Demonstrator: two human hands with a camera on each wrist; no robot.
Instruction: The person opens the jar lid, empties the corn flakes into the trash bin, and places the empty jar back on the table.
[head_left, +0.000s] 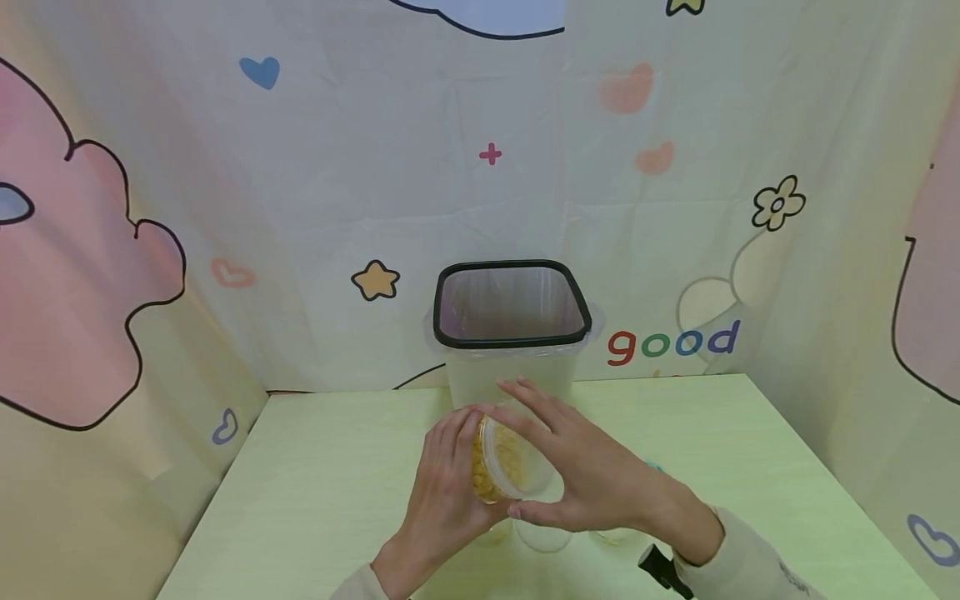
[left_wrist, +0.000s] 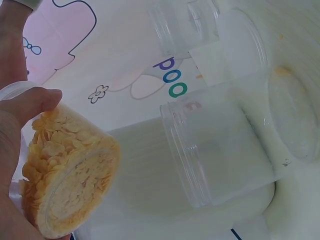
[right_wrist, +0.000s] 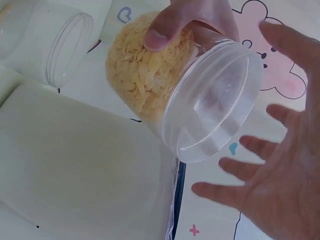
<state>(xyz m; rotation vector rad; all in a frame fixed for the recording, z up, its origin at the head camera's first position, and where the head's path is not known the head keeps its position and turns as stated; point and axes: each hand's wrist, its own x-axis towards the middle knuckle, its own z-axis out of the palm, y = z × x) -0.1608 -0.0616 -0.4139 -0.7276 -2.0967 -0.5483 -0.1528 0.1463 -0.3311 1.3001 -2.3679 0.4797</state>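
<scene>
My left hand (head_left: 450, 471) grips a clear plastic jar of yellow flakes (right_wrist: 142, 70), its thumb and fingers round the side. The jar is tilted, with its translucent lid (right_wrist: 215, 105) turned toward my right hand (head_left: 592, 462). In the right wrist view that hand has its fingers spread around the lid side, apart from it, and holds nothing. From the left wrist, the jar's base (left_wrist: 75, 195) shows, with flakes packed behind it.
Below my hands stand clear empty jars (left_wrist: 220, 150), partly hidden by the hands in the head view. Behind them on the pale green table (head_left: 330, 467) is a tall translucent bin (head_left: 510, 367) with a black rim. Printed cloth (head_left: 337, 167) hangs around the table.
</scene>
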